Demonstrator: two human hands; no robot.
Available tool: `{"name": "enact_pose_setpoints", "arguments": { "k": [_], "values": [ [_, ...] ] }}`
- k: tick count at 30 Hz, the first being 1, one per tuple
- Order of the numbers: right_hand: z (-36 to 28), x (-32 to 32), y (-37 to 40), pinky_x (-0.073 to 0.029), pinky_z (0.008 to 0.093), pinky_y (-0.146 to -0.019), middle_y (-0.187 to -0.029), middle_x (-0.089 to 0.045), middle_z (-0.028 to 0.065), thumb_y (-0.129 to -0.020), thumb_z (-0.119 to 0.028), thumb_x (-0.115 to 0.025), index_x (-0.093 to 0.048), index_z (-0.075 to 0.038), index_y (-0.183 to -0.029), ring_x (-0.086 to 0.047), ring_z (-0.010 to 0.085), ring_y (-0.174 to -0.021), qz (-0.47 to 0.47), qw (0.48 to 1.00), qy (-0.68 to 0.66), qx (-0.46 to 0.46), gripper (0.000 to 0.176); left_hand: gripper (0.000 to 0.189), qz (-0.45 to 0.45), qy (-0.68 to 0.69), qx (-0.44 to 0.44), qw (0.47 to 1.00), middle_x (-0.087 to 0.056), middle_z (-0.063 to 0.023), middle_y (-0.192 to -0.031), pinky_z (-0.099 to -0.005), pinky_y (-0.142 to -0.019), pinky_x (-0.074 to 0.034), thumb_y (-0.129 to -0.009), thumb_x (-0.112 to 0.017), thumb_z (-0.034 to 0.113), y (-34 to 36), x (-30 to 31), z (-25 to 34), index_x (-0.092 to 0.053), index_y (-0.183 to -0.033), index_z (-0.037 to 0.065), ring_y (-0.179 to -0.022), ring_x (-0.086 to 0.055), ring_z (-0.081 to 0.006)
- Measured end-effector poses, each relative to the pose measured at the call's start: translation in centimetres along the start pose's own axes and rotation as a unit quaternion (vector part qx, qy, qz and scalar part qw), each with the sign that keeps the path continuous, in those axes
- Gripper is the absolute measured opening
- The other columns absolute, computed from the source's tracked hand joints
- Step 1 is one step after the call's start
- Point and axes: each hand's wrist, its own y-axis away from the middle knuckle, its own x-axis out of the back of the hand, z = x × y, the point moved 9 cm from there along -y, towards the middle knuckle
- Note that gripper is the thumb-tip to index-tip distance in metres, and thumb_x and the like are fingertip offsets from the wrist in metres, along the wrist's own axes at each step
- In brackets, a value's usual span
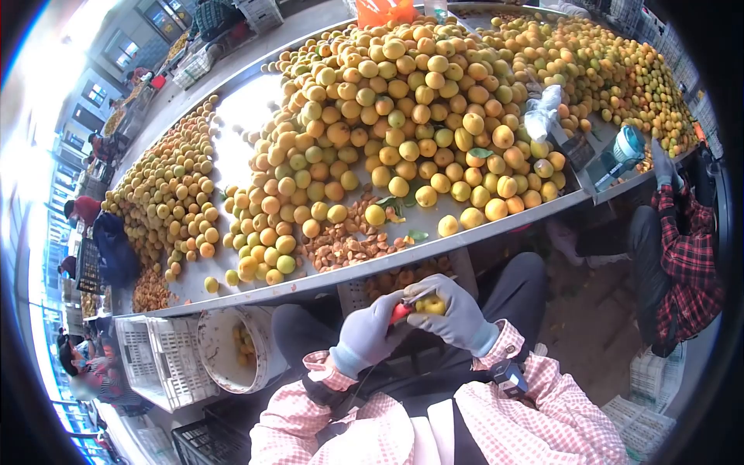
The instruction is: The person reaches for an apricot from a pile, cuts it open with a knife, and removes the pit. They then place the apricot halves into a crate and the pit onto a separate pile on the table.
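My left hand (370, 335), in a grey glove, is closed around the red handle of a small knife (401, 311). The knife's blade is mostly hidden by the fingers and the fruit. My right hand (459, 319), also gloved, grips a yellow-green apricot (431, 304). Both hands are close together above my lap, just in front of the metal table's edge. Below the table edge, a crate of apricot pieces (403, 280) is partly covered by my hands. On the table lies a pile of brown apricot pits (349, 240), in front of a large heap of whole apricots (395, 101).
The metal table rim (372, 267) runs across in front of me. To my left stand a white bucket (232, 349) with some fruit inside and stacked white crates (167, 360). A teal-lidded bottle (626, 146) rests at right, near a co-worker in a plaid sleeve (690, 256).
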Motion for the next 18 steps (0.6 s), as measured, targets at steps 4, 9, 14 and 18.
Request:
{"name": "enact_pose_setpoints", "arguments": {
  "k": [4,9,14,18],
  "values": [
    [-3.3,-0.7,1.9,-0.043,0.0355,-0.095,-0.114,-0.054,0.0115,-0.075,-0.011,-0.08,-0.05,-0.006,-0.116,-0.054,0.0227,-0.107,-0.037,0.977,0.142,0.156,0.051,0.06,-0.036,0.208,0.089,0.973,-0.064,-0.018,-0.098,-0.034,-0.074,-0.051,-0.078,-0.077,0.023,1.4,-1.4,-1.3,-0.047,-0.126,0.005,-0.085,-0.065,-0.0356],
    [-5.0,0.3,3.5,-0.043,0.0313,-0.097,-0.115,-0.053,0.0076,-0.074,-0.002,-0.08,-0.048,-0.005,-0.127,-0.053,0.0184,-0.112,-0.082,0.976,0.083,0.186,0.063,0.058,-0.05,0.313,0.063,0.946,-0.064,-0.0173,-0.092,-0.0324,-0.07,-0.05,-0.08,-0.077,0.025,2.1,-0.1,1.4,-0.05,-0.127,0.006,-0.073,-0.063,-0.0316],
    [-1.7,1.1,5.0,-0.042,0.0245,-0.093,-0.116,-0.051,0.0023,-0.074,0.003,-0.077,-0.051,-0.007,-0.124,-0.051,0.0105,-0.107,-0.065,0.987,-0.145,-0.031,0.057,0.035,-0.086,0.202,0.057,0.974,-0.062,-0.0085,-0.074,-0.0283,-0.059,-0.048,-0.087,-0.071,0.026,4.4,-1.5,0.8,-0.061,-0.111,0.004,-0.064,-0.061,-0.018],
    [-2.1,0.6,5.8,-0.042,0.025,-0.094,-0.116,-0.051,0.0028,-0.075,0.005,-0.076,-0.05,-0.007,-0.12,-0.051,0.0104,-0.107,-0.052,0.99,-0.133,-0.003,0.054,0.038,-0.018,0.26,0.098,0.96,-0.065,-0.0146,-0.079,-0.0347,-0.061,-0.05,-0.083,-0.072,0.024,5.0,-0.9,1.9,-0.06,-0.117,0.01,-0.067,-0.064,-0.033]
  ]
}}
